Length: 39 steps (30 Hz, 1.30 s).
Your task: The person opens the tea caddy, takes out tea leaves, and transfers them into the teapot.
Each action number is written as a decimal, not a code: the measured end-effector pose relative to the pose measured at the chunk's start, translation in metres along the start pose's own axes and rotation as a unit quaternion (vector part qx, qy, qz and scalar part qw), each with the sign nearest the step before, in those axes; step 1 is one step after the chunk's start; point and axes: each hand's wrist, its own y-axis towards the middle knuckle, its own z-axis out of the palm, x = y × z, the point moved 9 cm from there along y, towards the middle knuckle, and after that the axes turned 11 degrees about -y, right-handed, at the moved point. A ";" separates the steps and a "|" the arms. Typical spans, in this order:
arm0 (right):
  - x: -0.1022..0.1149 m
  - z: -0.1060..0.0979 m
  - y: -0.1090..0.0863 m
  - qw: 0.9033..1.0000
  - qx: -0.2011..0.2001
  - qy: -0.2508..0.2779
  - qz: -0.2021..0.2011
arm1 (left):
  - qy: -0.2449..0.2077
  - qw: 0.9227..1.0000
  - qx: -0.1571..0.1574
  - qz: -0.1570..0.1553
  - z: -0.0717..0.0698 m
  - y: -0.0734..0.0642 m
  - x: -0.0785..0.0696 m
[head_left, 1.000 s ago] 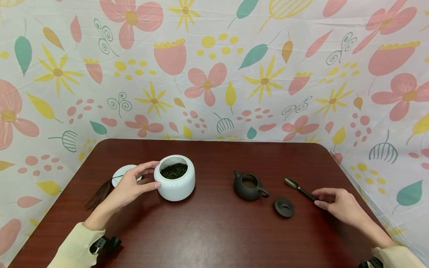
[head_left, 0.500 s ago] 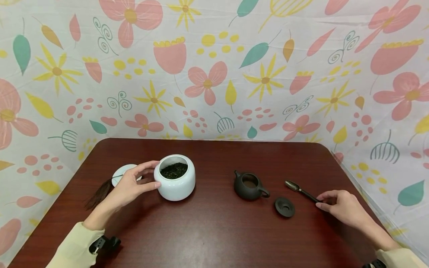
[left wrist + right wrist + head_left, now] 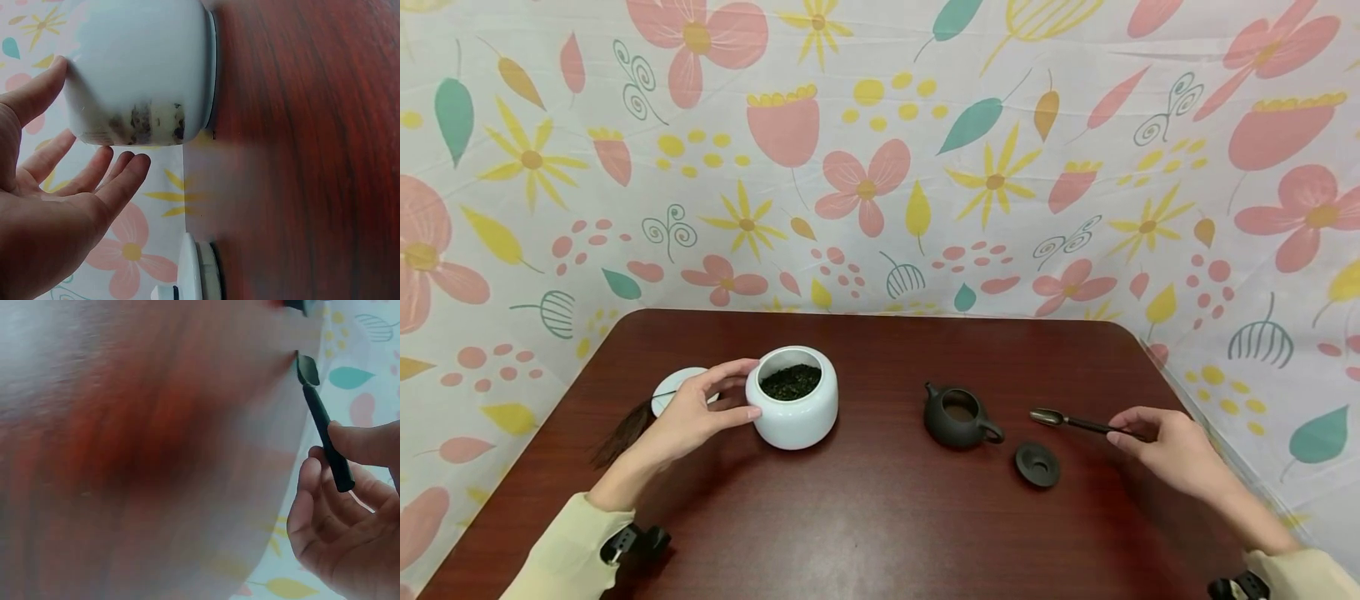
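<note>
A white ceramic jar [image 3: 796, 423] holds dark loose tea leaves [image 3: 790, 382]. My left hand [image 3: 696, 415] touches the jar's left side with its thumb and fingertips, the fingers spread and fairly straight; the left wrist view shows the same contact on the jar [image 3: 140, 56]. On the right, my right hand [image 3: 1176, 454] pinches the dark handle of a small metal tea scoop [image 3: 1048, 416] between thumb and fingers. In the right wrist view the scoop [image 3: 320, 415] points away from the palm, its bowl seemingly above the table.
A small dark teapot [image 3: 953, 425] stands uncovered between the hands, spout to the left. Its round lid [image 3: 1037, 465] lies in front of its handle. Behind my left wrist is a white jar lid [image 3: 672, 388] with a brown tassel [image 3: 625, 435]. A patterned cloth [image 3: 880, 167] hangs behind the table [image 3: 865, 533].
The scoop has swung from a slant to nearly level across the head view, its bowl shifting slightly left. My right hand has turned and risen a little with it. My left hand stays at the jar.
</note>
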 end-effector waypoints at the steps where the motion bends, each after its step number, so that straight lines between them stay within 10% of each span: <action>1: 0.002 -0.002 0.001 1.000 -0.006 0.002 -0.003 | 0.001 1.000 0.001 0.000 0.000 0.000 0.000; 31: 0.088 -0.064 0.033 0.978 -0.180 0.093 -0.047 | -0.045 0.997 0.065 -0.025 -0.001 0.022 0.007; 39: 0.128 -0.061 0.047 0.972 -0.168 0.149 -0.075 | -0.042 0.996 0.071 -0.028 -0.003 0.026 0.008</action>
